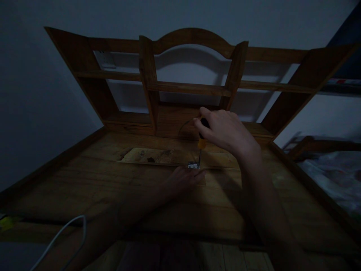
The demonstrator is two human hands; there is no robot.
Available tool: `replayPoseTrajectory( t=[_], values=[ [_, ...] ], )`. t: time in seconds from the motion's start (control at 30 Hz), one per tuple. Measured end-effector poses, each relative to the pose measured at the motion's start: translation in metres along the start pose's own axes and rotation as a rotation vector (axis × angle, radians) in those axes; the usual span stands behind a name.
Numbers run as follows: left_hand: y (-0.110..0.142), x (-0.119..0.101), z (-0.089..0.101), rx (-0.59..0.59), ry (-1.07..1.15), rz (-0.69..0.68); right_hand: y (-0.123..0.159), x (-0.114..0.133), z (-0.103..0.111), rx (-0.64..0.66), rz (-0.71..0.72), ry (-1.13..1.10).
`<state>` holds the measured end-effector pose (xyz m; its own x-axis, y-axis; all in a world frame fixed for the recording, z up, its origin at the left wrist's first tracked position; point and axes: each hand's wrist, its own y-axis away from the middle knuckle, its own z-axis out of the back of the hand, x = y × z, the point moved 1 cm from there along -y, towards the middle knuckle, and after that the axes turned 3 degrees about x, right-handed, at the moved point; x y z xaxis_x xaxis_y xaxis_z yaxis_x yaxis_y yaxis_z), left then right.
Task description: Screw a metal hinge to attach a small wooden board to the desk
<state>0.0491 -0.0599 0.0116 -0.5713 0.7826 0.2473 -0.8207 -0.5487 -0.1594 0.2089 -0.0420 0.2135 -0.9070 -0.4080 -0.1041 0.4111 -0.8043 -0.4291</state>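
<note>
My right hand (225, 130) is closed round the black and yellow handle of a screwdriver (201, 143), held upright with its tip down on a small metal hinge (193, 165). The hinge sits at the edge of a shallow recess (158, 156) in the wooden desk top (113, 180). My left hand (183, 180) lies in shadow on the wood just in front of the hinge, fingertips touching or almost touching it; its fingers are too dark to read.
A wooden hutch with shelves and an arched top (191, 37) stands at the back of the desk against a pale wall. A white cable (60, 235) curves at lower left. A bed with light bedding (332, 177) is at right.
</note>
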Motion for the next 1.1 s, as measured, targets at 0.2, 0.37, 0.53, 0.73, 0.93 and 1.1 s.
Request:
replayPoseTrajectory(
  t=[0.2, 0.37, 0.53, 0.73, 0.93, 1.1],
  values=[
    [0.002, 0.001, -0.001, -0.015, 0.005, -0.02, -0.003, -0.003, 0.002, 0.038, 0.061, -0.146],
    [0.003, 0.001, -0.003, -0.012, 0.006, -0.003, -0.005, -0.003, -0.007, 0.009, 0.038, -0.087],
    [0.003, 0.001, -0.003, -0.018, 0.008, -0.014, -0.004, -0.002, -0.006, 0.002, 0.01, -0.032],
    [0.003, 0.001, -0.005, -0.031, -0.002, -0.018, -0.005, 0.001, -0.002, 0.012, 0.055, -0.117],
    [0.003, 0.0, -0.006, -0.038, 0.01, -0.01, -0.006, -0.001, -0.007, -0.019, -0.008, -0.02],
    [0.002, 0.002, -0.008, -0.031, 0.027, -0.02, -0.004, -0.004, -0.004, -0.006, -0.026, -0.042]
  ],
)
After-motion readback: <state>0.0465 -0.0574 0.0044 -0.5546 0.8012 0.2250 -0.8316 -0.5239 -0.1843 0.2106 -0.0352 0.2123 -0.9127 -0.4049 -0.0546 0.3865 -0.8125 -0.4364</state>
